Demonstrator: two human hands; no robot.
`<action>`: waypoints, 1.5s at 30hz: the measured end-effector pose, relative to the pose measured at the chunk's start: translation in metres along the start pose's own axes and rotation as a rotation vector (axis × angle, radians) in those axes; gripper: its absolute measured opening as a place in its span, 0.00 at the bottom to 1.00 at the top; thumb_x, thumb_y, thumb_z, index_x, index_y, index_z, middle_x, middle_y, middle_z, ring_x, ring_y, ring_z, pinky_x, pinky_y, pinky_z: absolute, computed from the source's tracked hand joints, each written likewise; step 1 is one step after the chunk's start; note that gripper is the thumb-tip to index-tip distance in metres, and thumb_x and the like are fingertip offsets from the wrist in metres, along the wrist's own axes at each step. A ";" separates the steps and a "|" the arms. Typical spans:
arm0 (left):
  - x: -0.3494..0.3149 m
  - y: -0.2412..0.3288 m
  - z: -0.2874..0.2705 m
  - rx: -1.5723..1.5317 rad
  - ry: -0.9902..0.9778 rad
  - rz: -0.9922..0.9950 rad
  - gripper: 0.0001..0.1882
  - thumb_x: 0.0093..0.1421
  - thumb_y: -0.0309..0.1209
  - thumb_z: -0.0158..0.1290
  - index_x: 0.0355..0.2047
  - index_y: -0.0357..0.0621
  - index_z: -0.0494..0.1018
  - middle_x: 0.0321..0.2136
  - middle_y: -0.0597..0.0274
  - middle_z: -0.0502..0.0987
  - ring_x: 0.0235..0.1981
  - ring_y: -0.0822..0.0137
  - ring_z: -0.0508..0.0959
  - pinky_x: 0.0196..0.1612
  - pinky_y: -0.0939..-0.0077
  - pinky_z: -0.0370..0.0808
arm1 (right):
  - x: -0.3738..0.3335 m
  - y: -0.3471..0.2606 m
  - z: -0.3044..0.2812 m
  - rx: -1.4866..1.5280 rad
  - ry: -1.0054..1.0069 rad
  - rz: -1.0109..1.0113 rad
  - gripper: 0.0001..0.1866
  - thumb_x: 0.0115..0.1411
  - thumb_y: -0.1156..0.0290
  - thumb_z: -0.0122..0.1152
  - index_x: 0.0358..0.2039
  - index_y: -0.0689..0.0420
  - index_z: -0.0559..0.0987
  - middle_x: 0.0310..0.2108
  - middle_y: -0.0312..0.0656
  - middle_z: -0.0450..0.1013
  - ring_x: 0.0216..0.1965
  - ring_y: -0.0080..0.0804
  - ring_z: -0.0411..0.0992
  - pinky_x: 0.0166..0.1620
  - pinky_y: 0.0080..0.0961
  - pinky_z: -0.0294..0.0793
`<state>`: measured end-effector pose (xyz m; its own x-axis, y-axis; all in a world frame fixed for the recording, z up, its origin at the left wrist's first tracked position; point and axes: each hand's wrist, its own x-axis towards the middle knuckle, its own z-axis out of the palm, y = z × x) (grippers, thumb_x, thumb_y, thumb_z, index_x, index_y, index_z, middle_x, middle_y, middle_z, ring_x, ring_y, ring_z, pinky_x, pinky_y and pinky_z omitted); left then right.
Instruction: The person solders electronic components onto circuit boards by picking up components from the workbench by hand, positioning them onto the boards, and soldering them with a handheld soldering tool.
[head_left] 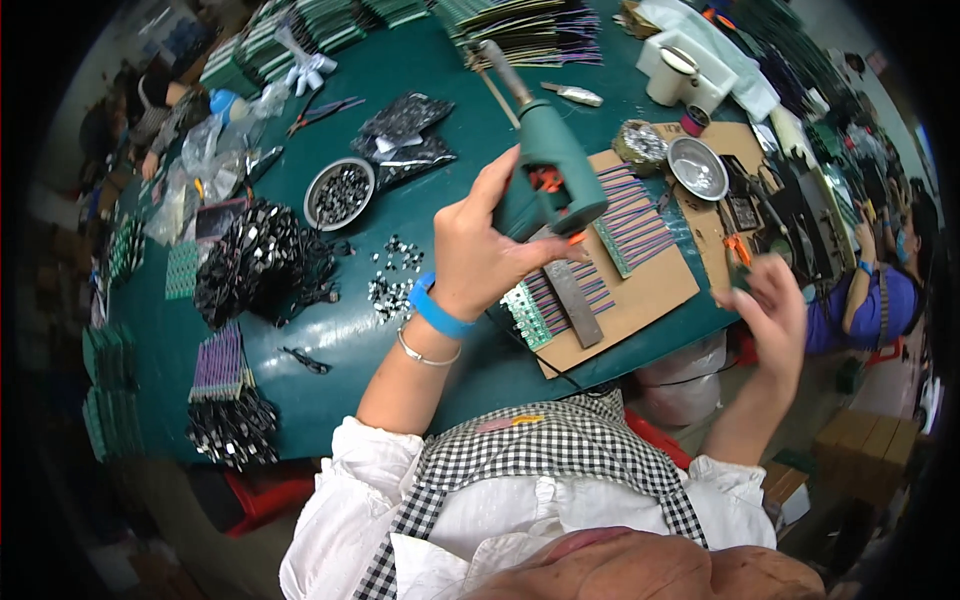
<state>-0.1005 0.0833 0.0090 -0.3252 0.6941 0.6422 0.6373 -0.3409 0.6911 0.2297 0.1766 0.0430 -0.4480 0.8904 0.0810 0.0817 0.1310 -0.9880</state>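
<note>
My left hand [478,245] is closed around a green gun-shaped tool, which looks like a soldering gun [560,150]. Its metal barrel points away from me, and orange parts show through an opening in its body. Below it, a dark metal bar [572,303] lies across the wires of a green circuit board [525,315]. Another board [612,248] with purple wires rests on the cardboard [655,290]. My right hand [770,305] is raised at the right, fingers curled beside a small orange and green item [738,252]. What lies between those fingers is too unclear to name.
A metal bowl of small dark parts [340,194] and a heap of black cables [262,255] sit at the left. Loose small parts [395,275] are scattered beside them. An empty metal bowl [698,168] and a wire coil [640,143] stand far right. Another person [865,290] sits at the right.
</note>
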 end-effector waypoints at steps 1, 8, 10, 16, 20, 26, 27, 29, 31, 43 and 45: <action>-0.001 0.004 0.002 -0.043 -0.009 -0.033 0.45 0.35 0.35 0.76 0.53 0.33 0.68 0.37 0.56 0.81 0.38 0.71 0.80 0.43 0.76 0.77 | 0.014 0.004 0.008 -0.051 -0.094 0.015 0.21 0.56 0.82 0.58 0.50 0.65 0.65 0.36 0.39 0.70 0.35 0.26 0.75 0.40 0.23 0.77; -0.028 0.025 0.002 -0.879 -0.069 -0.306 0.41 0.52 0.31 0.51 0.65 0.36 0.50 0.15 0.66 0.63 0.10 0.75 0.62 0.13 0.81 0.62 | 0.101 0.032 0.075 0.692 -0.220 0.091 0.14 0.55 0.77 0.52 0.43 0.62 0.72 0.35 0.41 0.71 0.36 0.26 0.72 0.26 0.16 0.71; -0.036 0.027 0.000 -1.100 -0.043 -0.323 0.43 0.51 0.30 0.56 0.65 0.36 0.50 0.16 0.66 0.66 0.11 0.74 0.64 0.14 0.81 0.63 | 0.117 0.035 0.090 0.893 -0.287 0.158 0.11 0.56 0.78 0.52 0.41 0.63 0.73 0.31 0.38 0.70 0.32 0.23 0.70 0.23 0.15 0.67; -0.056 0.026 -0.007 -1.210 -0.137 -0.303 0.45 0.51 0.31 0.62 0.65 0.38 0.50 0.14 0.66 0.65 0.11 0.71 0.65 0.14 0.78 0.63 | 0.137 0.032 0.125 0.862 -0.364 0.209 0.08 0.57 0.72 0.62 0.33 0.65 0.77 0.19 0.30 0.64 0.17 0.12 0.57 0.16 0.10 0.53; -0.065 0.022 -0.005 -1.230 -0.180 -0.313 0.45 0.51 0.30 0.61 0.65 0.38 0.51 0.14 0.66 0.66 0.11 0.71 0.66 0.14 0.79 0.64 | 0.139 0.026 0.134 0.817 -0.414 0.179 0.08 0.57 0.72 0.62 0.32 0.65 0.79 0.22 0.33 0.69 0.19 0.13 0.61 0.17 0.09 0.55; -0.070 0.020 0.000 -1.228 -0.225 -0.327 0.44 0.50 0.29 0.60 0.65 0.38 0.51 0.14 0.66 0.66 0.12 0.71 0.66 0.15 0.79 0.64 | 0.140 0.024 0.138 0.763 -0.403 0.267 0.08 0.55 0.73 0.66 0.32 0.64 0.80 0.22 0.35 0.71 0.19 0.13 0.65 0.17 0.09 0.58; -0.071 0.020 0.000 -1.217 -0.234 -0.328 0.44 0.50 0.30 0.60 0.65 0.38 0.51 0.14 0.66 0.66 0.12 0.72 0.66 0.15 0.79 0.64 | 0.140 0.025 0.138 0.779 -0.416 0.262 0.08 0.55 0.73 0.66 0.31 0.64 0.80 0.22 0.35 0.71 0.19 0.13 0.65 0.16 0.09 0.58; -0.072 0.021 0.000 -1.208 -0.239 -0.345 0.45 0.50 0.31 0.61 0.65 0.38 0.51 0.14 0.66 0.66 0.12 0.72 0.66 0.15 0.79 0.64 | 0.138 0.026 0.138 0.788 -0.407 0.271 0.08 0.55 0.73 0.66 0.31 0.64 0.80 0.21 0.36 0.71 0.18 0.13 0.65 0.16 0.09 0.57; -0.074 0.021 0.001 -1.209 -0.233 -0.377 0.46 0.50 0.32 0.63 0.65 0.38 0.51 0.15 0.66 0.66 0.12 0.72 0.66 0.15 0.79 0.64 | 0.137 0.028 0.139 0.806 -0.403 0.274 0.08 0.57 0.73 0.64 0.33 0.65 0.79 0.20 0.35 0.70 0.17 0.11 0.62 0.15 0.07 0.56; -0.078 0.020 0.005 -1.085 -0.281 -0.415 0.57 0.43 0.49 0.70 0.65 0.39 0.51 0.14 0.69 0.66 0.10 0.74 0.65 0.12 0.82 0.62 | 0.134 0.037 0.140 0.892 -0.349 0.300 0.06 0.55 0.75 0.64 0.30 0.64 0.77 0.22 0.35 0.70 0.17 0.13 0.64 0.15 0.07 0.57; -0.079 0.022 0.006 -1.083 -0.262 -0.436 0.57 0.43 0.47 0.71 0.65 0.39 0.50 0.14 0.69 0.66 0.10 0.74 0.65 0.12 0.82 0.62 | 0.131 0.035 0.141 0.816 -0.283 0.282 0.05 0.55 0.75 0.63 0.28 0.64 0.77 0.21 0.34 0.69 0.17 0.13 0.63 0.15 0.09 0.57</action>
<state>-0.0564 0.0250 -0.0290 -0.1349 0.9492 0.2844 -0.4520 -0.3144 0.8348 0.0482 0.2369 0.0002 -0.7178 0.6879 -0.1070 -0.3862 -0.5213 -0.7610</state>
